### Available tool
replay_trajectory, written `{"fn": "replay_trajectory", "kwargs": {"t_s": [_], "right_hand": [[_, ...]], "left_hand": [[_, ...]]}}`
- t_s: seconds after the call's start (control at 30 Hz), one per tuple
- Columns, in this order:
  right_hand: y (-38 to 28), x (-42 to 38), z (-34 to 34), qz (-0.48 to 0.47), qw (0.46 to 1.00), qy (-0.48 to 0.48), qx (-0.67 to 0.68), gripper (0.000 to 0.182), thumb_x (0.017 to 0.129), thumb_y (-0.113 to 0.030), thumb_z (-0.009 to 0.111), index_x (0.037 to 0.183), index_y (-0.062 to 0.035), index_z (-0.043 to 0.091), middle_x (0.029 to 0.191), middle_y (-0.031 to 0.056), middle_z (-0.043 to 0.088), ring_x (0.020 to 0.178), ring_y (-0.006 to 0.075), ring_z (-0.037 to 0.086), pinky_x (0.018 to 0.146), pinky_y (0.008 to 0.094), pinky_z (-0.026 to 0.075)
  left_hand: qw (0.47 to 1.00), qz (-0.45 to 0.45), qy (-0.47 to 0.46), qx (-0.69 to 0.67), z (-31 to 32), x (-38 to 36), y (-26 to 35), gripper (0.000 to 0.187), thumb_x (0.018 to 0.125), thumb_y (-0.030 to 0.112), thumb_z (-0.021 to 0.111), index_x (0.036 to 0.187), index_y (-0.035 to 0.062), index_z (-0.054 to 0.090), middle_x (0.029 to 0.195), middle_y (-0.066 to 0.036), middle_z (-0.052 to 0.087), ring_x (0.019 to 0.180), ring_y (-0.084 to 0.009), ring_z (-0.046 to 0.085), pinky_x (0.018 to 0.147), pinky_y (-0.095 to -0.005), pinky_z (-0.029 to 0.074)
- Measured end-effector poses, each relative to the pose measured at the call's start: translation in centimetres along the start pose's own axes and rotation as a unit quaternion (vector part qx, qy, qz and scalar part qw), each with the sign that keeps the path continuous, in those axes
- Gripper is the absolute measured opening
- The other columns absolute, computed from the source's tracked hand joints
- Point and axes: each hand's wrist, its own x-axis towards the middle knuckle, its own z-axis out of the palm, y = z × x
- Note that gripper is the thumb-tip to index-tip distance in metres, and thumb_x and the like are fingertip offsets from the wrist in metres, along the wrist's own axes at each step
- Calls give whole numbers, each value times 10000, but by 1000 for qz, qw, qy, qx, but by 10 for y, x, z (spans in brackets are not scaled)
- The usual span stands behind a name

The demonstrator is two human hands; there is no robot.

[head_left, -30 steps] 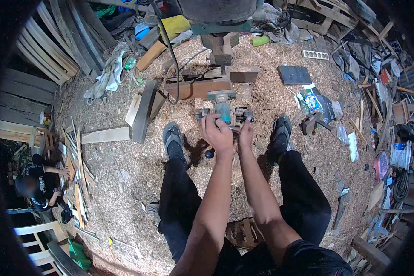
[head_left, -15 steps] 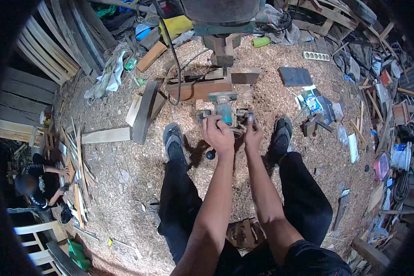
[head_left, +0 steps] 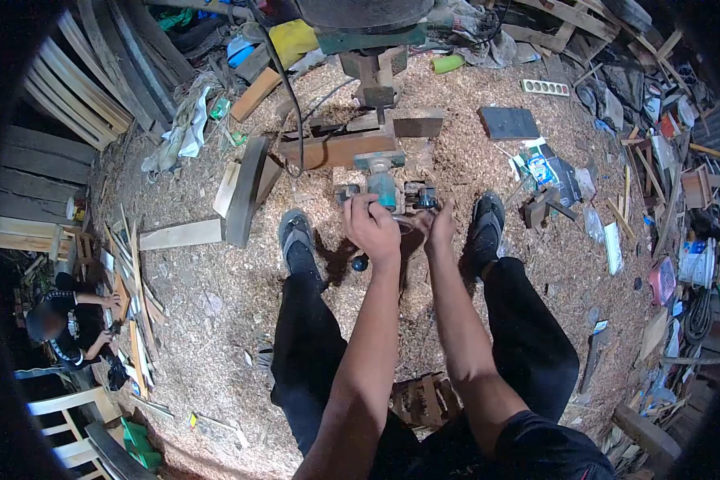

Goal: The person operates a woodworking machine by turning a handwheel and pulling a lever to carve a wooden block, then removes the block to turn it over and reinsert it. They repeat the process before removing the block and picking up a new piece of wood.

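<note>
In front of me stands a machine with a teal cylinder (head_left: 382,190) facing me and a metal handwheel (head_left: 412,222) below it, partly covered by my hands. My left hand (head_left: 374,232) is closed, its fingers bent over the wheel's upper left side, close to the cylinder. To the right of the wheel, my right hand (head_left: 438,228) has its fingers stretched upward, just under a dark clamp part (head_left: 421,195). A black ball knob (head_left: 361,262) hangs below my left hand. Behind the cylinder lies a reddish-brown wooden beam (head_left: 336,150), under the machine's head (head_left: 374,76).
Wood shavings (head_left: 216,280) cover the floor. Boards (head_left: 246,192) lie to the left, a dark block (head_left: 510,123) and a power strip (head_left: 545,87) to the right. A cable (head_left: 294,96) hangs beside the head. At far left another person (head_left: 72,328) handles wood strips.
My right hand has come off the dark clamp part and moved slightly down, its fingers straightening. My left hand stays at the wheel. The whole view has shifted slightly.
</note>
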Motion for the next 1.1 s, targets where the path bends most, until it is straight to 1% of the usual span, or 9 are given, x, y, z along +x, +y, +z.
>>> {"fn": "replay_trajectory", "kwargs": {"t_s": [0.1,0.23,0.37,0.4,0.53,0.63,0.77,0.97,1.1], "right_hand": [[28,21,-4,-335,892,10,-302,602,998,-546,406,1102,19,585,786,121,682,631,241,653,535,321,537],[14,28,-1,212,945,-165,184,440,1007,-392,494,1013,22,641,856,115,702,697,153,663,542,300,549],[-6,-28,16,-153,987,40,-12,432,1002,-410,518,1001,9,624,812,74,668,612,132,623,504,294,526],[12,-16,10,-439,843,86,-301,477,993,-450,526,1030,22,587,813,90,661,590,151,626,469,274,504],[10,-11,12,6,993,-13,120,610,923,-581,567,1017,22,562,844,126,647,649,214,641,585,323,568],[-11,-17,11,54,994,-39,86,626,923,-570,571,1072,37,542,831,121,646,672,247,668,623,366,604],[28,-25,28,-290,944,4,-156,706,957,-640,404,1070,26,612,831,128,658,637,198,618,597,330,485],[6,-2,18,197,973,-83,87,782,930,-714,345,959,5,653,721,90,625,595,199,521,613,336,435],[7,-11,11,-225,949,81,-206,523,972,-526,492,857,-34,626,709,56,611,660,180,585,658,322,466]], "left_hand": [[1000,12,18,-1,3,0,-3,138,766,59,493,814,-10,601,856,-175,595,848,-382,570,801,-484,439],[1000,4,8,10,2,0,-5,136,765,65,499,812,-5,606,858,-173,597,851,-381,571,798,-483,440],[1000,8,18,-4,4,0,-7,136,764,72,504,809,2,612,871,-163,604,868,-375,574,804,-479,442],[1000,6,18,3,3,0,-7,137,764,74,505,808,2,613,871,-161,606,869,-374,575,805,-478,443],[1000,-1,14,7,3,1,-4,141,761,80,506,808,4,616,876,-156,611,874,-372,578,812,-474,446],[1000,-4,10,8,1,-1,-5,144,759,81,507,810,4,617,877,-157,612,874,-372,579,817,-472,447],[1000,-2,14,5,2,0,-4,146,754,82,508,811,5,619,875,-159,613,871,-373,581,817,-471,447],[1000,5,12,9,1,0,-3,140,752,74,509,803,6,621,876,-158,614,870,-370,584,813,-468,446],[1000,13,22,17,3,1,-5,135,759,58,506,800,5,622,862,-156,614,853,-368,582,801,-460,449]]}}
